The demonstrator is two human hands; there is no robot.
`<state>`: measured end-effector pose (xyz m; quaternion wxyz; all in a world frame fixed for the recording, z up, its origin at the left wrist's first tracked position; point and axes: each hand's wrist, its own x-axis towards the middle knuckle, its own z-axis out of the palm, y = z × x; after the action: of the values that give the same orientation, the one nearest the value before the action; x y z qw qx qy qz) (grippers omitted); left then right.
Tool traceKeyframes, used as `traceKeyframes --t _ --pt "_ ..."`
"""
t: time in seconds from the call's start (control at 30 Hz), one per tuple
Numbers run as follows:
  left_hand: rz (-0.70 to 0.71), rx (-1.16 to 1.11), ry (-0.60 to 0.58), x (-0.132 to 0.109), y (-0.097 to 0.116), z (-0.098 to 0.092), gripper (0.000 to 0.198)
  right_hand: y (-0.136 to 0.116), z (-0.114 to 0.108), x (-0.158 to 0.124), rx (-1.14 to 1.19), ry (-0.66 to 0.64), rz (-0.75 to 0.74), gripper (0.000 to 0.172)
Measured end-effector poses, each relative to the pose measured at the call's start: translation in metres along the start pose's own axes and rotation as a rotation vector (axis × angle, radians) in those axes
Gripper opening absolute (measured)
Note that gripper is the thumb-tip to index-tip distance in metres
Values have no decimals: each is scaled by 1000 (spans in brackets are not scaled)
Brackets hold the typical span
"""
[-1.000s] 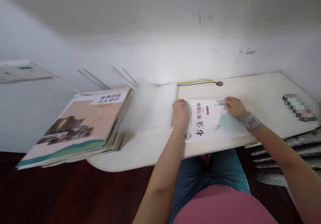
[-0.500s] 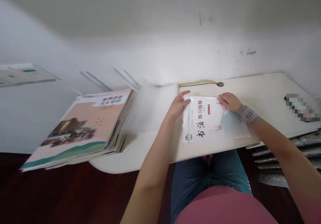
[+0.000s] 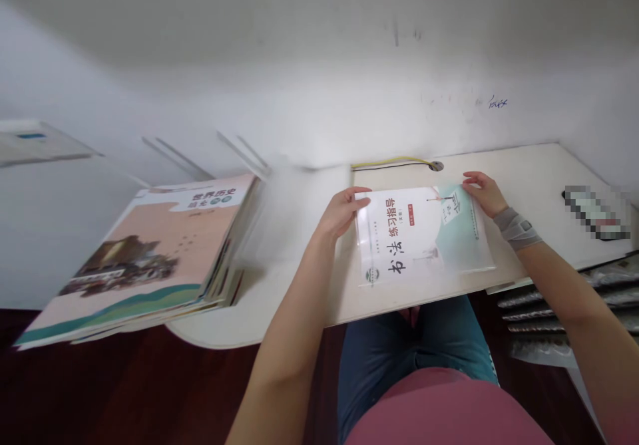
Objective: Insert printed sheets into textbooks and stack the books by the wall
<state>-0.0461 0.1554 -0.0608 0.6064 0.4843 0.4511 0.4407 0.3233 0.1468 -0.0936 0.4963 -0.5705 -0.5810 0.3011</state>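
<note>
A white-and-green paper booklet in a clear plastic cover (image 3: 424, 239) is lying or hovering just above the white table (image 3: 239, 322); contact is not showing clearly. At the booklet's far left corner, the left hand (image 3: 342, 213) is pinching the edge between its fingers; at its far right corner, the right hand (image 3: 485, 195) is doing likewise, probably for keeping the cover taut. A pink-covered book stack (image 3: 154, 232) is sitting to the booklet's left, presumably leaving working room.
</note>
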Motion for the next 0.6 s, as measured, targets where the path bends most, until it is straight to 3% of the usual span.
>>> traceKeyframes --t 0.13,0.27,0.47,0.6 --pt "-43 180 38 4 2 -7 33 -11 -15 -4 -14 -164 47 35" --pt "-62 303 88 13 -1 -10 30 -18 -20 -4 -90 -186 120 35" --pt "-98 597 180 33 -20 1 22 -6 1 11 -564 -106 92 28" --pt "-72 864 219 40 -30 10 17 6 14 17 -719 -135 120 19"
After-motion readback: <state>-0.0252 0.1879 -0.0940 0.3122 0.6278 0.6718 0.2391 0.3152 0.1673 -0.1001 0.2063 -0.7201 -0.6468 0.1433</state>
